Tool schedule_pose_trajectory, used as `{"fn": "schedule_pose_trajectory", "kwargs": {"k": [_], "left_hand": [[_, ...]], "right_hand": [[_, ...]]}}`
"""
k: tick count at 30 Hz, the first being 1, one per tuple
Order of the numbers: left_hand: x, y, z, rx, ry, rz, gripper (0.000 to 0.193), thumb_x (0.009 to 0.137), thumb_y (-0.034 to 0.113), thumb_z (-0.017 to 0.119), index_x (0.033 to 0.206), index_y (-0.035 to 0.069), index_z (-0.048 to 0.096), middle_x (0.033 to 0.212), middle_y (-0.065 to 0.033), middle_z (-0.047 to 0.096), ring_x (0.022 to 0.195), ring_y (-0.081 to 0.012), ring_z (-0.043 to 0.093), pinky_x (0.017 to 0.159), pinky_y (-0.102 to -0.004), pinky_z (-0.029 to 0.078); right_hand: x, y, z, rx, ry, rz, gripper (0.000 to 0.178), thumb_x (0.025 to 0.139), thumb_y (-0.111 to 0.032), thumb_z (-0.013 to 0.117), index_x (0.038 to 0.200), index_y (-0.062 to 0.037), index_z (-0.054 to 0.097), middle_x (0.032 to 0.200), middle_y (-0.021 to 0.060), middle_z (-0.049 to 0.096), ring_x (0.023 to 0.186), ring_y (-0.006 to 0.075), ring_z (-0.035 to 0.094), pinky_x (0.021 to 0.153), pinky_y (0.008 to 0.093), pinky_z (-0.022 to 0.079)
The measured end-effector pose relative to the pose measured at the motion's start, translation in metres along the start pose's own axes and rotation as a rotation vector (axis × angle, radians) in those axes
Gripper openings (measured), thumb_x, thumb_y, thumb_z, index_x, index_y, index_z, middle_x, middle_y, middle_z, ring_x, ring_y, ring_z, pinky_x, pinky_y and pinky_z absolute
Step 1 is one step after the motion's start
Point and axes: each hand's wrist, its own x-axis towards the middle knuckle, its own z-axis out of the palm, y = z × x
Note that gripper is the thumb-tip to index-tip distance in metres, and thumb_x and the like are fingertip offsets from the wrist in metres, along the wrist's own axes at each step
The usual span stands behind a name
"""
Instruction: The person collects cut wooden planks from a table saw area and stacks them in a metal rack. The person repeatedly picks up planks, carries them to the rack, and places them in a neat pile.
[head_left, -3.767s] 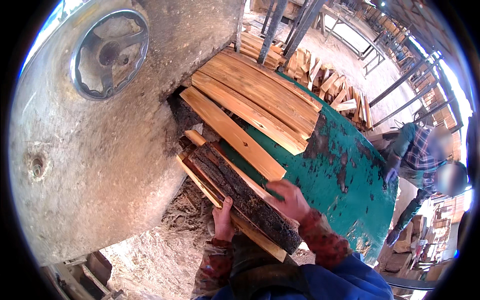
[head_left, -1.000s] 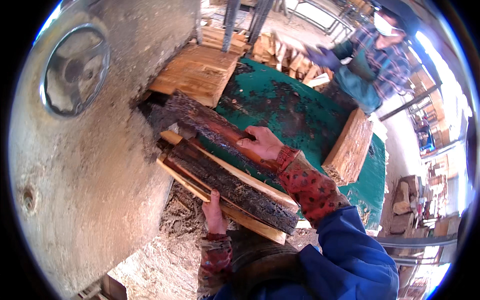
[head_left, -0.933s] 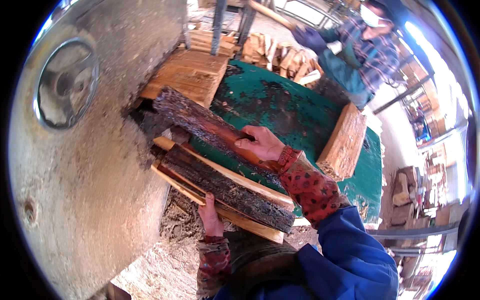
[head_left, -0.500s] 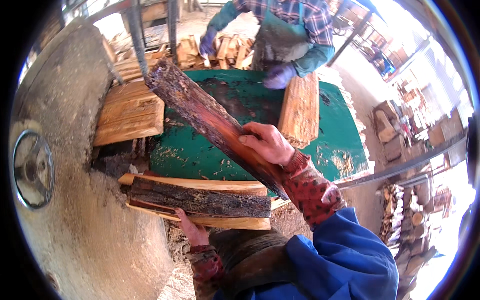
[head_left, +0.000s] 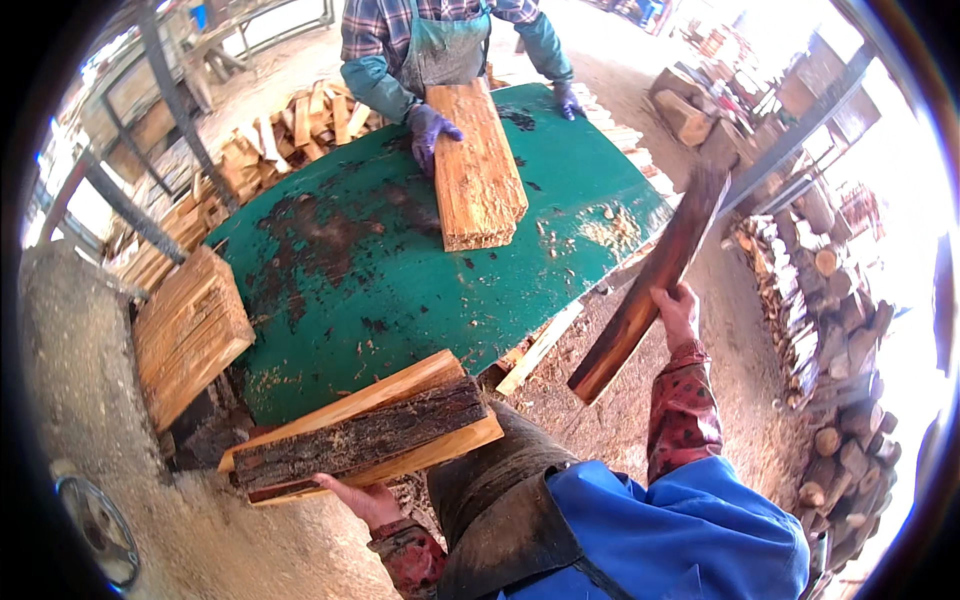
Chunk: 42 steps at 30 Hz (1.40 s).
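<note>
My right hand (head_left: 680,315) is closed around a long dark slab of bark-edged wood (head_left: 655,270), held out to the right, past the edge of the green table. My left hand (head_left: 365,500) grips the near side of a small stack of split wood pieces, its fingers partly hidden beneath. In that stack, a dark bark-covered piece (head_left: 360,435) lies between pale yellow pieces (head_left: 405,380). The stack is at the near edge of the green table (head_left: 350,320).
Across the table a person in purple gloves (head_left: 430,135) has one hand on a block of stacked boards (head_left: 475,170). More boards (head_left: 190,335) lie at the left beside a concrete-coloured surface with a metal handwheel (head_left: 100,530). Log piles (head_left: 845,460) stand at the right.
My right hand has swung the bark slab from over the table to the right. My left hand stays on the stack. The other person's block now lies further left in view, which has turned rightward.
</note>
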Motion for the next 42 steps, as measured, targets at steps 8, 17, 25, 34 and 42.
{"fn": "schedule_pose_trajectory", "kwargs": {"k": [8,17,25,34,42], "left_hand": [[0.003,-0.002,0.014,0.014,0.249,-0.02,0.097,0.077,0.071,0.061,0.143,0.004,0.035,0.145,-0.0105,0.04,0.131,-0.0266,0.04,0.109,-0.0428,0.034],[0.0,-0.017,0.018,0.009,0.04,0.032,0.095,0.079,0.071,0.058,0.145,0.008,0.032,0.145,-0.0094,0.039,0.131,-0.0281,0.04,0.11,-0.0466,0.035],[0.0,-0.001,0.025,0.03,0.065,0.014,0.094,0.082,0.074,0.049,0.148,0.011,0.027,0.151,-0.008,0.03,0.135,-0.0283,0.033,0.112,-0.0472,0.029],[0.007,0.016,-0.042,-0.146,0.177,-0.016,0.077,0.086,0.056,0.062,0.138,0.005,0.039,0.135,-0.0105,0.048,0.121,-0.0268,0.048,0.103,-0.0446,0.04],[0.005,0.009,-0.073,-0.276,0.151,0.087,0.067,0.089,0.037,0.066,0.138,0.003,0.035,0.128,-0.0096,0.05,0.112,-0.0242,0.054,0.094,-0.0402,0.048]], "right_hand": [[-0.073,0.296,0.002,0.551,0.491,0.671,0.043,0.068,0.0,0.068,0.108,0.0058,0.054,0.093,0.0161,0.062,0.075,0.0319,0.066,0.067,0.0488,0.059],[-0.009,0.184,0.08,0.8,-0.042,0.589,0.03,0.094,-0.024,0.06,0.106,0.003,0.056,0.099,0.0225,0.065,0.088,0.0356,0.068,0.075,0.0453,0.059],[-0.015,0.07,0.094,0.508,-0.127,0.303,0.025,0.09,-0.024,0.064,0.092,0.0011,0.063,0.081,0.0142,0.068,0.065,0.0242,0.068,0.06,0.0346,0.057],[-0.115,-0.12,0.165,0.279,-0.695,-0.157,0.014,0.093,-0.008,0.056,0.088,0.0024,0.063,0.08,0.0087,0.067,0.072,0.0152,0.064,0.065,0.0284,0.053],[-0.246,-0.192,0.286,-0.058,-1.424,-0.848,0.019,0.084,-0.015,0.069,0.096,0.0001,0.067,0.089,0.0148,0.067,0.075,0.027,0.067,0.066,0.0352,0.054]]}}
